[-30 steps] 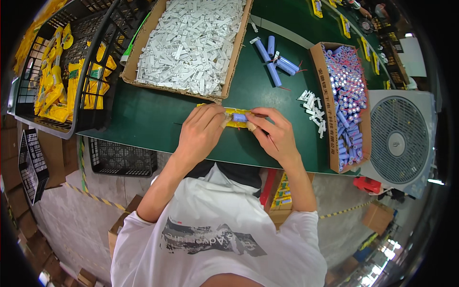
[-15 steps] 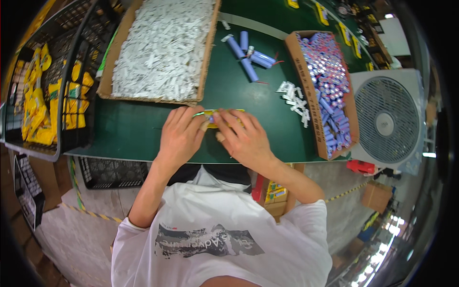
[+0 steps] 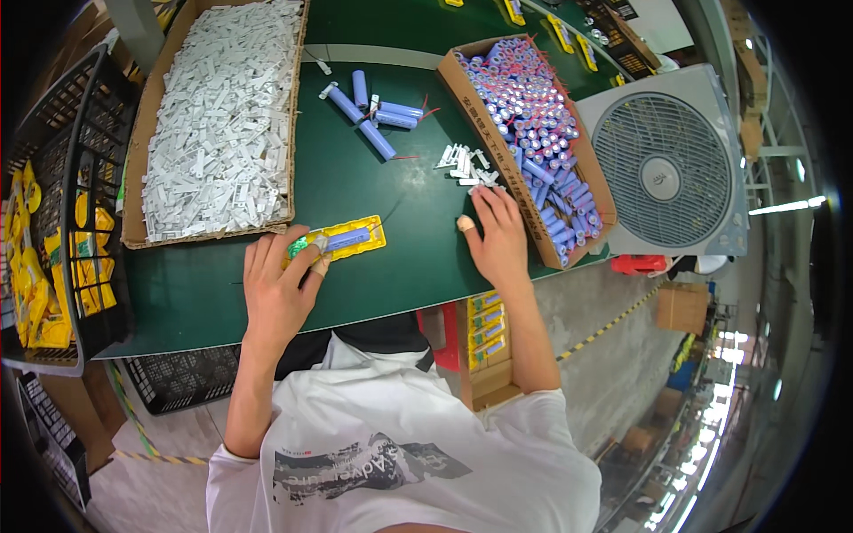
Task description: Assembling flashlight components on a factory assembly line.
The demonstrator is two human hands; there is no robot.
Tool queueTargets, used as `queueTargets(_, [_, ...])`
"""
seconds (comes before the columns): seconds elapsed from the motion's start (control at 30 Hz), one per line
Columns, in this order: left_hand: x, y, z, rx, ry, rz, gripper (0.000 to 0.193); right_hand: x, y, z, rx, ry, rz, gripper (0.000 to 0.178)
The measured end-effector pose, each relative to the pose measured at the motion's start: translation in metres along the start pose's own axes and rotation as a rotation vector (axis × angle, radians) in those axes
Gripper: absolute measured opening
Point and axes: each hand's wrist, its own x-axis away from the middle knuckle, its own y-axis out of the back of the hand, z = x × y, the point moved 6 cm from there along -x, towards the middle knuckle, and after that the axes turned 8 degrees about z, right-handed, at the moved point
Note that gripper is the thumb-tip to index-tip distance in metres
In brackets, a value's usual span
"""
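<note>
Far to the left of the left hand, well clear of its fingers, stands a black crate with yellow packs inside. Next, just beyond those fingers, lies a cardboard box filled with white plastic parts.

The left hand's fingers and thumb grasp the left end of a yellow tray, which lies at a slant on the green table. A blue cell rests lengthwise in the tray, just right of the fingertips; a green patch shows beside them (partly hidden by the fingers).

Beyond the tray, between the two hands, lie several loose cells, some with red wires.

The right hand is extended, fingers released, with the thumb spread apart and a pale cover on its tip. Its fingertips are at the near edge of a small pile of white parts; whether they touch, I cannot tell.

Just right of these fingers stands a carton packed with blue cells, and beyond it, farther right, a grey fan.
</note>
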Motion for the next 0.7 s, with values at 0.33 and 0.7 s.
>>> queueTargets(0.33, [-0.005,-0.004,-0.006,-0.018,0.009,0.002,0.017,0.061,0.006,0.071,-0.36,0.44,0.099,0.034])
queueTargets(0.7, [0.01,0.001,-0.01,-0.147,0.113,0.045,0.026,0.054,0.021,0.111,-0.225,0.768,0.2,0.032])
